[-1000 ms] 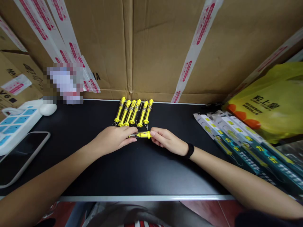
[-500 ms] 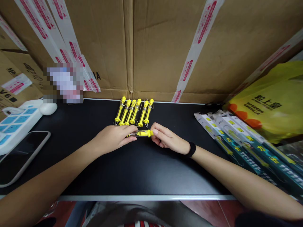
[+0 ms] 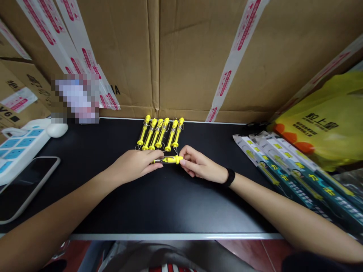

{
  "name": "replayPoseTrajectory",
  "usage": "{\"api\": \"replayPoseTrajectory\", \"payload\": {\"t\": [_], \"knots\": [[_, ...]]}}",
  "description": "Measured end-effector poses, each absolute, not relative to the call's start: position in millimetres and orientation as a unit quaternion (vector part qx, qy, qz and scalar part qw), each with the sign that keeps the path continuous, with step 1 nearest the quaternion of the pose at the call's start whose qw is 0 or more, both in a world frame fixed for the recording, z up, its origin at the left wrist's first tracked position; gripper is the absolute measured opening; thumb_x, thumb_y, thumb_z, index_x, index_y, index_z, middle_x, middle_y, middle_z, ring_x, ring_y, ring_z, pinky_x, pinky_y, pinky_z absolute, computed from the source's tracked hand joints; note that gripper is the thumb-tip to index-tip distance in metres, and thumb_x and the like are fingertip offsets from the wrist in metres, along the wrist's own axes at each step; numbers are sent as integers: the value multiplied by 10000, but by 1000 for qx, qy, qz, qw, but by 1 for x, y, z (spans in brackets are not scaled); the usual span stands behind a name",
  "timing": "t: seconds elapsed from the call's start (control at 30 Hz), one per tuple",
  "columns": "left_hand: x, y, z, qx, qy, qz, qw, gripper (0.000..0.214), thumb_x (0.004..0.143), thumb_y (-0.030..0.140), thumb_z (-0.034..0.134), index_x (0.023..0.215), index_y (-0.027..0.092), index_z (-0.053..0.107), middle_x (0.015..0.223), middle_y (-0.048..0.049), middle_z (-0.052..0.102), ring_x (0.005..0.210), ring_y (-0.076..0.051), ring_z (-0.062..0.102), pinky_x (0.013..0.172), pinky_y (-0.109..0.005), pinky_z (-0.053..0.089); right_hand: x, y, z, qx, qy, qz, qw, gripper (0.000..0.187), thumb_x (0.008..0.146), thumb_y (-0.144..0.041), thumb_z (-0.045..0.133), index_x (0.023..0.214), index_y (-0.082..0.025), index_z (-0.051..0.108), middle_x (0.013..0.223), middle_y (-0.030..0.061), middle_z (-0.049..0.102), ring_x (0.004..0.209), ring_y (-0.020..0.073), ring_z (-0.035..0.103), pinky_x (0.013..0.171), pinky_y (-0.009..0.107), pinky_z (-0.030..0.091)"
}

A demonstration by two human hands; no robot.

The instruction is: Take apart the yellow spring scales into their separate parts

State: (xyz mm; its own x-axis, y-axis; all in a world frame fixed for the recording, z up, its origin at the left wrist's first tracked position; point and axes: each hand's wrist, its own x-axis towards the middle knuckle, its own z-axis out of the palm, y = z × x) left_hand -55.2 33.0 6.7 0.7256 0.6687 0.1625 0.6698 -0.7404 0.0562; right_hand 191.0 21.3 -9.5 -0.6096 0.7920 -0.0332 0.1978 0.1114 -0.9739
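Note:
My left hand [image 3: 138, 164] is closed around the left end of a yellow spring scale [image 3: 170, 160], which lies level across the space between my hands. Its clear tube shows a metal part and a yellow inner piece. At the scale's right end, the thumb and forefinger of my right hand [image 3: 200, 165] pinch the yellow cap. The scale's far left tip is hidden in my left fingers. Just beyond my hands, several more yellow spring scales [image 3: 154, 134] with wire hooks lie side by side on the black table [image 3: 181, 204].
Packaged spring scales [image 3: 283, 166] lie at the right, near a yellow plastic bag [image 3: 317, 124]. To the left are a phone [image 3: 27, 189] and a white power strip [image 3: 24, 141]. A large taped cardboard box [image 3: 193, 68] stands along the back edge.
The yellow cap end of the held scale now sits closer to its tube, and my right fingers have moved slightly left with it. My left hand stays nearly still.

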Motion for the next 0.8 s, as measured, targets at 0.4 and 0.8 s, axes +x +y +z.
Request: {"api": "replayPoseTrajectory", "payload": {"t": [0.4,0.8], "knots": [[-54,33,7,-932,-352,-89,9,283,921,437,378,1065,235,512,966,2,668,815,-148,652,634,-215,436,191,21,-9,-388,-690,562,241,266,883,-460,443,853,-202,383,622,-77,427,410,23,391,287,94,310],[-54,31,9,-931,-354,-93,4,270,918,433,390,1059,239,516,945,8,667,797,-141,649,628,-216,426,190,21,-7,-415,-661,568,261,307,891,-506,391,847,-202,399,622,-63,491,389,30,417,273,102,313]]}}
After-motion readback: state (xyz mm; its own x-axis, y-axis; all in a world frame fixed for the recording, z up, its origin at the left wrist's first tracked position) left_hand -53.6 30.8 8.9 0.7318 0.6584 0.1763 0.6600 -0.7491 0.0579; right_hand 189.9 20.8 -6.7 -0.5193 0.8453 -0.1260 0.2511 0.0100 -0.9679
